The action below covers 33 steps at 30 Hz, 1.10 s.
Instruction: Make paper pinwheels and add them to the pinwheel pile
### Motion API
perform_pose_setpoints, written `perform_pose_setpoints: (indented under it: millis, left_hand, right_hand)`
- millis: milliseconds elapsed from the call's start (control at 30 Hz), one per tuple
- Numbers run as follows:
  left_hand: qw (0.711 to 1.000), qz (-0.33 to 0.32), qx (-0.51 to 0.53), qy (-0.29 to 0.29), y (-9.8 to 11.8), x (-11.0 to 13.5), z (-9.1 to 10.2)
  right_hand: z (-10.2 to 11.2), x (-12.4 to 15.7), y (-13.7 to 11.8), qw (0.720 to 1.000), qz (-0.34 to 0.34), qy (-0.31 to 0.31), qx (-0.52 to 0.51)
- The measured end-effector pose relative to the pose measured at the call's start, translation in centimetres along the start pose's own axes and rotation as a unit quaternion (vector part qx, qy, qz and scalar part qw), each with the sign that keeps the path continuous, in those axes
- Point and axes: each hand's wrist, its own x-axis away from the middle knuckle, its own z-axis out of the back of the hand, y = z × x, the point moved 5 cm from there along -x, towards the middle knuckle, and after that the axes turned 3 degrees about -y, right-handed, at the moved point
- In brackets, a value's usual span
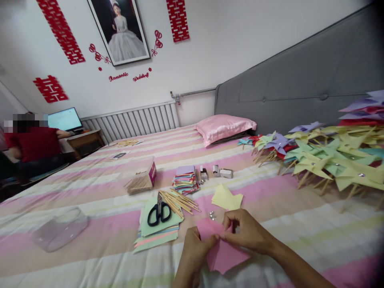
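A pink paper square (223, 256) is held low over the striped bedspread (300, 224), partly folded at its middle. My left hand (195, 250) pinches its left side with closed fingers. From the right, my right hand (246, 230) curls over the paper's centre and pinches a folded corner. Small silver pins (212, 215) lie just beyond the paper. Two yellow paper sheets (227, 197) rest behind them.
Black scissors (159, 212) lie on a stack of coloured paper (156, 234) beside wooden sticks (180, 201). A large heap of finished paper pinwheels (330, 158) fills the right. A clear plastic bowl (60, 228) sits left. A person in red (33, 146) sits at a desk far left.
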Motion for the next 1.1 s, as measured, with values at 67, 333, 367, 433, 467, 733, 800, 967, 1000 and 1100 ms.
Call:
perform_pose_setpoints:
  millis: [67, 333, 367, 433, 467, 733, 800, 967, 1000, 1100]
  left_hand:
    - [1.000, 0.000, -0.005, 0.012, 0.0, 0.0, 0.2]
    - [0.999, -0.019, -0.012, 0.038, 0.7, 0.1, 0.7]
    - [0.999, -0.021, -0.010, 0.039, 0.8, 0.2, 0.7]
    - [0.999, -0.022, -0.007, 0.046, 0.8, 0.2, 0.7]
    - [0.999, -0.021, -0.006, 0.049, 0.7, 0.1, 0.7]
    - [0.990, -0.040, 0.039, 0.126, 1.3, 0.6, 1.6]
    - [0.988, -0.038, 0.062, 0.139, 1.4, 0.7, 1.9]
    - [0.981, -0.031, 0.119, 0.151, 1.5, 0.8, 2.0]
    - [0.981, -0.029, 0.128, 0.145, 1.6, 0.8, 1.9]
    - [0.978, -0.024, 0.168, 0.125, 1.7, 1.0, 1.5]
  right_hand:
    - [0.1, 0.0, -0.2, 1.000, 0.001, 0.006, -0.006]
    - [0.2, -0.2, -0.3, 0.985, -0.020, 0.006, -0.169]
    - [0.3, -0.2, -0.2, 0.984, -0.022, 0.012, -0.177]
    - [0.4, -0.3, -0.2, 0.981, -0.020, 0.025, -0.189]
    - [0.5, -0.3, -0.1, 0.980, -0.019, 0.031, -0.193]
    - [2.5, 0.0, 0.1, 0.970, 0.002, 0.181, -0.161]
    - [2.8, 0.3, -0.3, 0.970, 0.022, 0.198, -0.136]
    - [0.1, 0.6, -1.9, 0.996, 0.060, 0.012, -0.064]
    - [-0.6, 0.7, -2.0, 0.997, 0.061, -0.016, -0.053]
    - [-1.8, 0.8, -2.0, 0.996, 0.059, -0.049, -0.038]
